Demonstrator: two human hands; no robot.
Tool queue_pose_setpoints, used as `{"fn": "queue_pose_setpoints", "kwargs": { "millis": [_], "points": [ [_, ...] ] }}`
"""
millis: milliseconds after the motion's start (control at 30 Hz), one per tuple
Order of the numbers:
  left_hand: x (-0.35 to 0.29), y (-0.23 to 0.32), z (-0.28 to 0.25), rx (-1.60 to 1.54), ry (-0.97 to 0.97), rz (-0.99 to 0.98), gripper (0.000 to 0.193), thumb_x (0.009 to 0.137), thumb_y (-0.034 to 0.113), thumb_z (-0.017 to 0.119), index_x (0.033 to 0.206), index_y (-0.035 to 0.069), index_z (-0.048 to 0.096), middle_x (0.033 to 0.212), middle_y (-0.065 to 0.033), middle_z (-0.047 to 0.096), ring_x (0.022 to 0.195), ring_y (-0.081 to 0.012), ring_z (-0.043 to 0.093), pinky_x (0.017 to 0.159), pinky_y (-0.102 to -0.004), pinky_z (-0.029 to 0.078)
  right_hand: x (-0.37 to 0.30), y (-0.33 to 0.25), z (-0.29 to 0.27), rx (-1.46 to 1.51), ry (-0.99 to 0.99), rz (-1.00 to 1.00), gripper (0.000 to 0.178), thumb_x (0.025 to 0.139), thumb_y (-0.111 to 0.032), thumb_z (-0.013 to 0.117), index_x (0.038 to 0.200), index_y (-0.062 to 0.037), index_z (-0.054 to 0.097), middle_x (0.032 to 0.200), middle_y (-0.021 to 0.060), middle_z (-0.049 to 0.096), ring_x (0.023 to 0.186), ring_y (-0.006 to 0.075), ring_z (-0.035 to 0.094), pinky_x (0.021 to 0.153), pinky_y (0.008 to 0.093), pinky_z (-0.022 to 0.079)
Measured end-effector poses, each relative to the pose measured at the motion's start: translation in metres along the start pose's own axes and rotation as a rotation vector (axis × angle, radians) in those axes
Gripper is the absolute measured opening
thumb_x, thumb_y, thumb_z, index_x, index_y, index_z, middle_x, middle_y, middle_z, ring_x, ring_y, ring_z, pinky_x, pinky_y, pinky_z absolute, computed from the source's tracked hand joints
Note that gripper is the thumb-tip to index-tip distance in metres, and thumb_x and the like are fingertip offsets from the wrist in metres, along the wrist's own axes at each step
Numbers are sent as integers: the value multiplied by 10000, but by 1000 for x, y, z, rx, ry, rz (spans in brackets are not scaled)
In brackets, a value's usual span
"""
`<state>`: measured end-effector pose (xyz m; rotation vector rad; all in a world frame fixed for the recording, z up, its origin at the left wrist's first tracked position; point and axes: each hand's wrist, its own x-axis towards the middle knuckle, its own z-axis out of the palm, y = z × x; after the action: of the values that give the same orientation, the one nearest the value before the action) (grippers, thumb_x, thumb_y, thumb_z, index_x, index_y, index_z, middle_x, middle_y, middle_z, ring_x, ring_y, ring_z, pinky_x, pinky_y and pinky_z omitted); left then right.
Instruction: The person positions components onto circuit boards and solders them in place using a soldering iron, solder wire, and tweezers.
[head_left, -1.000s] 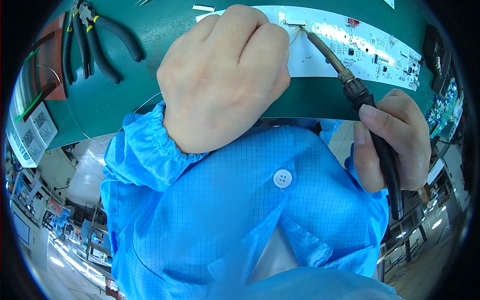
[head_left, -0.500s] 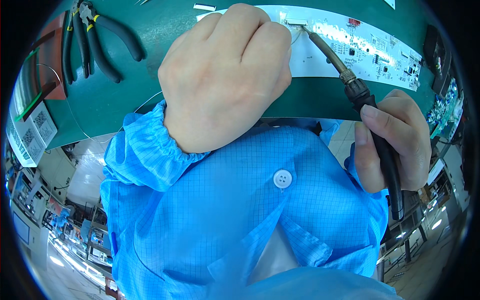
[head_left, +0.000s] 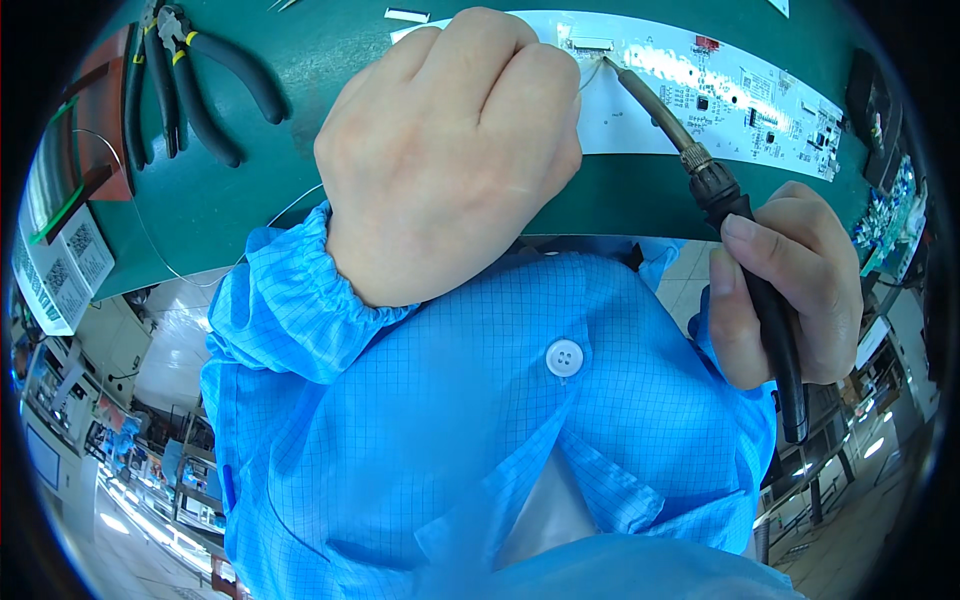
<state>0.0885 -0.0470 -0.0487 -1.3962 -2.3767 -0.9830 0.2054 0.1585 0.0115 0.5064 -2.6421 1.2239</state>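
Note:
A long white circuit board (head_left: 640, 110) lies across the green mat, with a pale connector (head_left: 591, 44) near its left end. My right hand (head_left: 795, 285) grips a soldering iron (head_left: 712, 185) by its black handle. The iron's tip meets the board just below the connector. Over the board's left end, my left hand (head_left: 455, 150) is closed, back of the hand up, its fingertips hidden. Thin solder wire (head_left: 592, 76) comes out from under it and reaches the iron's tip. The wire's other stretch (head_left: 297, 205) enters behind the wrist.
Two pliers (head_left: 200, 85) with dark handles lie at the far left. Beside them stands a reddish-brown holder (head_left: 115, 110) with a wire spool (head_left: 50, 175), and a labelled white box (head_left: 65, 265) is nearer. Dark parts and a green-white heap (head_left: 893, 215) sit at the right edge.
Almost nothing differs. My left hand has shifted very slightly left; the iron's tip stays by the connector.

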Motion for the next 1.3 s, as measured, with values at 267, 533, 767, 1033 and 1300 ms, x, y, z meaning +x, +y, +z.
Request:
{"fn": "queue_pose_setpoints", "kwargs": {
  "millis": [267, 533, 767, 1033, 1300],
  "points": [
    [-7, -6, 7, -13, 25, -26, 173, 717, 28, 761, 836, 77, 646, 836, -62, 640, 683, -228, 627, 602, -302, 509, 3, -1, -2, 1, -37, 13, 342, 709, 79, 643, 1048, 60, 601, 715, 134, 541, 535, 142, 438, 464, 281, 300],
    [0, -2, 3, -26, 27, -32, 193, 697, 71, 744, 849, 101, 630, 828, -52, 627, 682, -230, 618, 595, -324, 499, -44, 5, -26, -169, 487, 115, 220, 724, 80, 667, 944, 63, 655, 746, 140, 619, 605, 156, 553, 551, 267, 413],
    [-1, 1, 0, -26, -22, -47, 174, 725, 60, 738, 852, 86, 622, 830, -67, 630, 701, -234, 623, 608, -327, 495, -81, 91, -56, -468, 1281, 341, 198, 823, -29, 706, 999, 54, 669, 861, 139, 682, 693, 142, 622, 638, 243, 493],
    [-3, -5, 4, 13, 67, 8, 182, 705, 75, 735, 846, 96, 622, 831, -56, 617, 690, -238, 607, 603, -334, 489, -75, 74, -54, -443, 1075, 375, 153, 823, 18, 690, 960, 86, 677, 866, 183, 697, 684, 150, 632, 633, 258, 509],
    [-6, -6, 4, 22, 45, -20, 173, 711, 19, 754, 834, 54, 638, 809, -76, 639, 691, -244, 624, 614, -323, 504, -31, 28, -24, 228, 175, 73, 312, 672, 34, 683, 984, 32, 668, 812, 185, 599, 653, 210, 550, 562, 318, 405]
  ]
}}
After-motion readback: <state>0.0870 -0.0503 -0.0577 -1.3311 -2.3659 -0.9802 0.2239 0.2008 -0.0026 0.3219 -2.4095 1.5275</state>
